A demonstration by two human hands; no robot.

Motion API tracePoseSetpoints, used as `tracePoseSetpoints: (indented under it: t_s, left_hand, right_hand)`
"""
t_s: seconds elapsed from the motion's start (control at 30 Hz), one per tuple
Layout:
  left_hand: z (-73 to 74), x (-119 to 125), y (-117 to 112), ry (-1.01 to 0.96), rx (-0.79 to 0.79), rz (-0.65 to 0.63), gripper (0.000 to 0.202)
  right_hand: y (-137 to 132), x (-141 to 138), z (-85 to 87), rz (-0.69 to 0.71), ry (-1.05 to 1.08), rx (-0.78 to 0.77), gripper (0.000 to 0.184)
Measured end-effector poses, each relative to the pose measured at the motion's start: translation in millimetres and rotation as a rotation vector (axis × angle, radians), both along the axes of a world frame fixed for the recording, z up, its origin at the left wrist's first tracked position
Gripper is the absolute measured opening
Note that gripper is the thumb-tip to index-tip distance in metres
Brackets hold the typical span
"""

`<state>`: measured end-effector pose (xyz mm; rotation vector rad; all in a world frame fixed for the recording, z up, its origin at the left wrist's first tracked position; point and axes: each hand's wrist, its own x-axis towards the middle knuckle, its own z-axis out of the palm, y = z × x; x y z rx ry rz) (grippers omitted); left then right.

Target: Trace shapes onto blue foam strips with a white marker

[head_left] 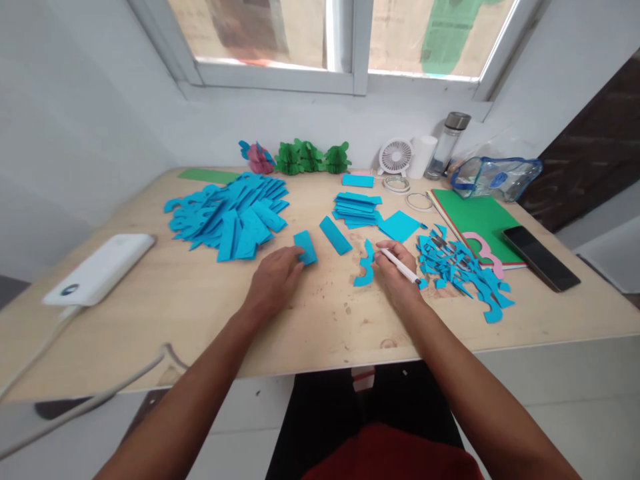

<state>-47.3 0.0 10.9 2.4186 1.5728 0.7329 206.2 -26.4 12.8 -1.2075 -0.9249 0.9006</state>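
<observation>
My left hand (273,279) rests on the table with its fingers closed on the near edge of a small blue folded paper piece (307,245). A white pen (401,265) lies in the grip of my right hand (396,270), its dark end pointing down to the right. Touching or just beside the right fingertips is a curved blue paper cutout (365,270); I cannot tell whether they hold it. Between the hands, a blue paper strip (335,235) lies flat and slanted.
A large heap of blue paper pieces (240,213) lies left, a blue stack (356,208) further back. Blue scraps (453,260) spread right, near green sheets (485,220) and a phone (543,257). A corded power bank (100,270) lies left. A small fan (396,157) and bottle (449,145) stand behind.
</observation>
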Motion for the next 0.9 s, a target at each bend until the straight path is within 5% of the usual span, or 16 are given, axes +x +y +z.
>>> tracePoseSetpoints:
  t_s: [0.43,0.63,0.9]
  left_hand:
    - [23.8,20,12,-0.24,-0.021,0.143,0.027]
    - [24.5,51,21,-0.044,-0.102,0.096,0.034]
    - [11.9,83,33,0.157,0.01,0.035,0.031]
  right_hand:
    - [-1,0,0.6,-0.002,-0.022,-0.001,0.024]
    - [2,2,-5.9,0.002,-0.02,0.018,0.023]
    - [2,3,-6.9,0.019,-0.045,0.022,0.022]
